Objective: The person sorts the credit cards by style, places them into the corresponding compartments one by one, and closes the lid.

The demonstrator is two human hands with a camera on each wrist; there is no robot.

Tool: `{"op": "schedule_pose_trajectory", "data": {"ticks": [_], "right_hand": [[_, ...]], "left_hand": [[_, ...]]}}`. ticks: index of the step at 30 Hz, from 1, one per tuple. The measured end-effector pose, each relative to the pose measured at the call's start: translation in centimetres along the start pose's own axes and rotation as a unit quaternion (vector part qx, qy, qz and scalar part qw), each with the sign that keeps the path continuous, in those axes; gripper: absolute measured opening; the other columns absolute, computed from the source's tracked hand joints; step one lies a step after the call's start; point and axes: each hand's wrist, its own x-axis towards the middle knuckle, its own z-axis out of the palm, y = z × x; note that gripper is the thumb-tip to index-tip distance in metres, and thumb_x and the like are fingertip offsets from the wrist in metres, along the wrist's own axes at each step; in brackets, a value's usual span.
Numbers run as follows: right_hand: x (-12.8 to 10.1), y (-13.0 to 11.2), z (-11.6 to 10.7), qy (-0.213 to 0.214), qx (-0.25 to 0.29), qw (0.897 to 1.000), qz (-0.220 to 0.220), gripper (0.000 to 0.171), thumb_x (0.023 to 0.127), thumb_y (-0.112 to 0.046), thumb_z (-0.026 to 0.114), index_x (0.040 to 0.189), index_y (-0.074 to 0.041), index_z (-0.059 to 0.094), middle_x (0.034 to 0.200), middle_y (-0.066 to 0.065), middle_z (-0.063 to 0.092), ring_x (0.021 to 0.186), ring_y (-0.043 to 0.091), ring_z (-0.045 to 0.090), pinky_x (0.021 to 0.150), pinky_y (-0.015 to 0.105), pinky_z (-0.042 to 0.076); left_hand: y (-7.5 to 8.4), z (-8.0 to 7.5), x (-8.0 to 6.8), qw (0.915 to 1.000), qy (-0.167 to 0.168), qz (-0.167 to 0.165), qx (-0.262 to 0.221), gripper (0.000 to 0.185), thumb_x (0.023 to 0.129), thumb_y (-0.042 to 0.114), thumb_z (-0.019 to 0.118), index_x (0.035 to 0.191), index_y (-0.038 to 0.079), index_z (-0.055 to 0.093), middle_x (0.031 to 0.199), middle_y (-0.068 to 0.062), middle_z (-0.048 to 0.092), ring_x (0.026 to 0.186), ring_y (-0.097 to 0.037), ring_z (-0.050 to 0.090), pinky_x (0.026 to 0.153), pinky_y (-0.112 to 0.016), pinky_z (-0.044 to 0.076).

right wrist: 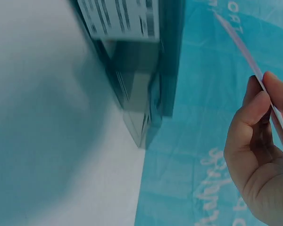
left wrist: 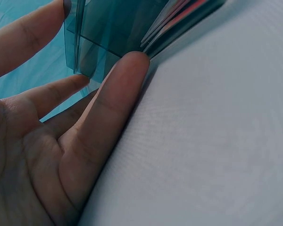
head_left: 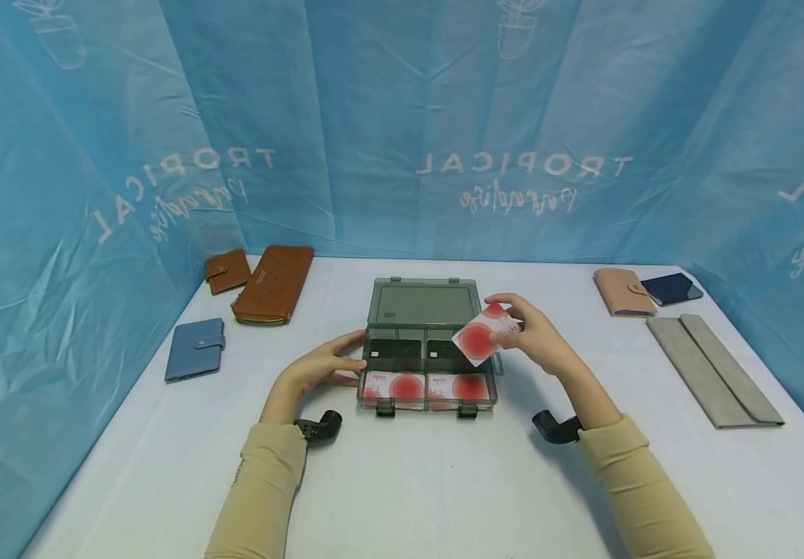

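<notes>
A clear grey plastic box (head_left: 426,365) stands open at the table's middle, lid tilted back. Its two front compartments hold white cards with red circles (head_left: 402,386); the rear ones look dark. My right hand (head_left: 530,334) pinches one such card (head_left: 480,335) above the box's right side; the right wrist view shows that card (right wrist: 254,70) edge-on between thumb and fingers. My left hand (head_left: 332,363) lies open against the box's left wall, and in the left wrist view its straight fingers (left wrist: 115,101) touch the box corner (left wrist: 87,52).
At the back left lie two brown wallets (head_left: 272,284) (head_left: 227,270) and a blue wallet (head_left: 195,349). A pink wallet (head_left: 623,291), a dark blue one (head_left: 670,288) and a long grey pouch (head_left: 712,369) lie on the right. Blue cloth walls surround the white table (head_left: 415,481).
</notes>
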Motion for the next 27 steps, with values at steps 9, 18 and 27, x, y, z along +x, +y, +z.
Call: {"op": "schedule_pose_trajectory", "data": {"ticks": [9, 18, 27], "right_hand": [[0.2, -0.5, 1.6, -0.005, -0.017, 1.000, -0.004, 0.047, 0.085, -0.004, 0.062, 0.127, -0.008, 0.042, 0.089, 0.014, 0.059, 0.075, 0.020, 0.057, 0.072, 0.036, 0.052], [0.7, -0.9, 3.7, -0.067, -0.124, 0.988, -0.057, 0.021, 0.091, -0.009, 0.057, 0.111, -0.006, 0.058, 0.101, 0.011, 0.064, 0.090, 0.021, 0.060, 0.075, 0.033, 0.053], [0.2, -1.1, 6.6, -0.157, -0.377, 0.898, -0.164, 0.024, 0.094, -0.006, 0.051, 0.113, -0.007, 0.065, 0.102, 0.005, 0.064, 0.093, 0.020, 0.059, 0.080, 0.033, 0.052]], "left_hand": [[0.1, 0.0, -0.1, 1.0000, -0.004, 0.006, 0.000, 0.079, 0.086, 0.016, 0.063, 0.149, 0.011, 0.015, 0.154, -0.013, 0.009, 0.117, -0.030, 0.050, 0.091, -0.042, 0.049], [0.1, 0.0, -0.1, 1.0000, -0.003, 0.004, -0.002, 0.078, 0.087, 0.015, 0.062, 0.149, 0.011, 0.016, 0.154, -0.013, 0.009, 0.117, -0.031, 0.049, 0.090, -0.041, 0.049], [0.2, 0.1, -0.2, 1.0000, -0.003, 0.001, -0.003, 0.079, 0.086, 0.015, 0.062, 0.149, 0.011, 0.015, 0.154, -0.013, 0.009, 0.117, -0.030, 0.049, 0.090, -0.041, 0.049]]}}
